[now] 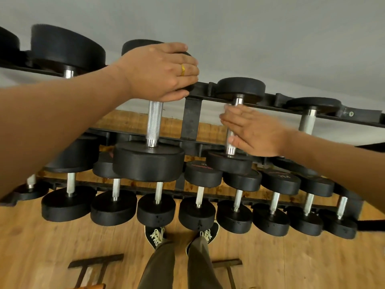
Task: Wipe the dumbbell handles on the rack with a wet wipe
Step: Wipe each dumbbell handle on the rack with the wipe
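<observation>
Left hand point(160, 71) — round dumbbell head point(139, 45)

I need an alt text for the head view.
The left hand grips the far head of a dumbbell on the top tier of the rack; the blurred right hand, fingers straight, covers the next dumbbell's handle. No wipe shows.
</observation>
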Available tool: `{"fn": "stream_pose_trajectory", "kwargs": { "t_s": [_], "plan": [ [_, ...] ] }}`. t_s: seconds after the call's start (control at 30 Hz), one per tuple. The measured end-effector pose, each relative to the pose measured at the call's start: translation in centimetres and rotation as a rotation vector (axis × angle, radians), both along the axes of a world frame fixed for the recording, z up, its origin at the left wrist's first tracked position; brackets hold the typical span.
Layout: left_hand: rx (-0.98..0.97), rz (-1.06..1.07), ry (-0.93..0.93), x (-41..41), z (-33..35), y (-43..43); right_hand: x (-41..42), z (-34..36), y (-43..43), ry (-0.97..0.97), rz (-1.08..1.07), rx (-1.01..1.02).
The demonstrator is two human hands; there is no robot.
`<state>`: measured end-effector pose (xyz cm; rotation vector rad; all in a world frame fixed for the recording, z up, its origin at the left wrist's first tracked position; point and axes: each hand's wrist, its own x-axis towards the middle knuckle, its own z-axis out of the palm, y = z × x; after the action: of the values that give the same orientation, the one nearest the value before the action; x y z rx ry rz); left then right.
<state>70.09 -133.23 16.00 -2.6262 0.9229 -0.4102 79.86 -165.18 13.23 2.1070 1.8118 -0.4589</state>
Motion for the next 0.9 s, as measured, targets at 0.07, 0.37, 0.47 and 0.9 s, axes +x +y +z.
{"fn": "stream_pose_trajectory", "kwargs": {
  "t_s": [0.07, 0.37, 0.47, 0.9],
  "plan": [
    [-0.007, 0.0, 0.006, -0.1, 0.1, -0.1, -1.3, -0.6, -1.0, 0.078, 0.062, -0.038],
    [-0.006, 0.004, 0.01, -0.1, 0.2, 0.0, 0.5, 0.9, -0.9, -0.016, -0.09, 0.078],
    [-0.005, 0.012, 0.031, -0.2, 0.4, -0.1, 0.2, -1.2, -1.3, -0.036, -0.121, 0.315],
    [-0.176, 0.11, 0.026, 0.0, 0.9, -5.2, -0.2, -2.4, -8.3, 0.641, -1.042, 1.051]
  ]
}}
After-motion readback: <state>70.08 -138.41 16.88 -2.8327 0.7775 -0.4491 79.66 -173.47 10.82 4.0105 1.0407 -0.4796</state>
